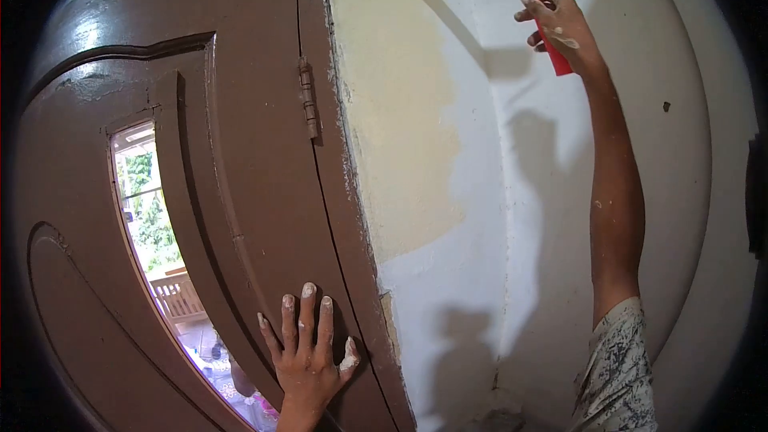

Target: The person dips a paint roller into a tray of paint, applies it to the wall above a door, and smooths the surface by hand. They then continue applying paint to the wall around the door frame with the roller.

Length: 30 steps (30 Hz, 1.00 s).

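Observation:
My right hand (pixel 563 22) is raised at the upper right, its fingers wrapped around the red handle of a paint roller (pixel 554 46). A thin bent metal rod rises from the handle, and its upper end runs out of view. White smears mark the back of this hand. Low in the view, my left hand (pixel 308 364) lies against the brown wooden door (pixel 256 144), fingers spread and pointing up. Whitish residue covers its fingertips. Beside the door, the wall is part cream (pixel 400 128) and part white (pixel 436 296).
A metal hinge (pixel 308 100) joins door and brown frame (pixel 352 152). Through the narrow door opening (pixel 148 208), greenery and a railing show. The white walls meet in a corner (pixel 506 232); shadows fall across them. A small dark hole (pixel 666 106) marks the right wall.

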Tool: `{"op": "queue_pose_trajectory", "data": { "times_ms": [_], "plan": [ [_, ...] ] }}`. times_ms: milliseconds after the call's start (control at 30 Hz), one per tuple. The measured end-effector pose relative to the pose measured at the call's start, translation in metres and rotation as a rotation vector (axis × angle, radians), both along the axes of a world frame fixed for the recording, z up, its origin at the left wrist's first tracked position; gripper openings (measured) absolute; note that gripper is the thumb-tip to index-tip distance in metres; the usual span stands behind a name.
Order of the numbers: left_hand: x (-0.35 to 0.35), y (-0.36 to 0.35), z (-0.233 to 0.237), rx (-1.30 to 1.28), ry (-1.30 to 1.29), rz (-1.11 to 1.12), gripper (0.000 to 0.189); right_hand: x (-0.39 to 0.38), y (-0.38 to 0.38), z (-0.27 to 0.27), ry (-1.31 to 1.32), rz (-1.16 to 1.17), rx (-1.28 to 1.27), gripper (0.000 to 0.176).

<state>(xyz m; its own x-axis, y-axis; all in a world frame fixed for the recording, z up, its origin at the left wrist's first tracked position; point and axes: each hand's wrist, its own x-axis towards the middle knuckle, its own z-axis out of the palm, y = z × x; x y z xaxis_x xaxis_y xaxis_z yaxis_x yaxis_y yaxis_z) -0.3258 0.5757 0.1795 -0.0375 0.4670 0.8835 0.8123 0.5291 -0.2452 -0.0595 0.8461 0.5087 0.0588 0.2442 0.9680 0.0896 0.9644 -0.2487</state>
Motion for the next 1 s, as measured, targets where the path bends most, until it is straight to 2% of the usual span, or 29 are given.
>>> {"op": "queue_pose_trajectory", "data": {
  "times_ms": [33, 67, 133, 167, 200, 333, 567, 600, 633, 733, 767, 800, 867, 1000],
  "plan": [
    [0.000, 0.000, 0.000, -0.005, -0.011, 0.000, 0.057, -0.002, 0.007, 0.008, 0.005, -0.051, -0.026, 0.053],
    [-0.001, 0.000, -0.001, -0.002, -0.012, -0.005, 0.057, -0.009, 0.016, 0.014, 0.004, -0.056, -0.023, 0.053],
    [-0.003, 0.001, -0.002, -0.001, 0.002, -0.005, 0.057, -0.027, 0.034, 0.020, 0.168, -0.569, 0.150, 0.039],
    [-0.003, 0.000, -0.002, 0.003, 0.004, -0.011, 0.057, -0.036, 0.029, 0.020, 0.237, -0.562, 0.138, 0.033],
    [-0.004, -0.001, -0.002, 0.009, 0.007, -0.018, 0.056, -0.043, 0.025, 0.024, 0.232, -0.622, 0.098, 0.034],
    [-0.004, -0.005, 0.000, -0.006, 0.010, -0.014, 0.055, -0.074, 0.026, 0.048, 0.312, -0.748, 0.221, 0.025],
    [-0.002, -0.008, 0.004, 0.005, 0.006, -0.061, 0.054, -0.097, 0.058, 0.114, 0.334, -0.796, 0.130, 0.023],
    [-0.019, -0.017, 0.011, 0.027, 0.041, -0.242, 0.056, -0.052, 0.006, 0.133, 0.391, -0.913, 0.151, 0.024],
    [-0.023, -0.015, 0.012, 0.083, 0.044, -0.305, 0.052, -0.045, -0.008, 0.131, 0.423, -0.863, 0.136, 0.025],
    [-0.035, -0.015, 0.011, 0.103, 0.081, -0.359, 0.052, -0.017, -0.018, 0.146, 0.494, -0.981, 0.158, 0.027],
    [-0.040, -0.008, 0.011, 0.042, 0.063, -0.147, 0.055, -0.010, -0.022, 0.150, 0.514, -0.999, 0.164, 0.027],
    [-0.044, -0.006, 0.009, 0.053, 0.077, -0.163, 0.055, -0.004, -0.027, 0.154, 0.524, -1.030, 0.159, 0.025],
    [-0.050, -0.009, 0.008, 0.116, 0.114, -0.398, 0.052, -0.004, -0.022, 0.158, 0.516, -1.094, 0.150, 0.023],
    [-0.049, -0.016, 0.005, 0.109, 0.128, -0.402, 0.049, 0.002, -0.016, 0.161, 0.400, -1.232, 0.116, 0.015]
  ]
}}
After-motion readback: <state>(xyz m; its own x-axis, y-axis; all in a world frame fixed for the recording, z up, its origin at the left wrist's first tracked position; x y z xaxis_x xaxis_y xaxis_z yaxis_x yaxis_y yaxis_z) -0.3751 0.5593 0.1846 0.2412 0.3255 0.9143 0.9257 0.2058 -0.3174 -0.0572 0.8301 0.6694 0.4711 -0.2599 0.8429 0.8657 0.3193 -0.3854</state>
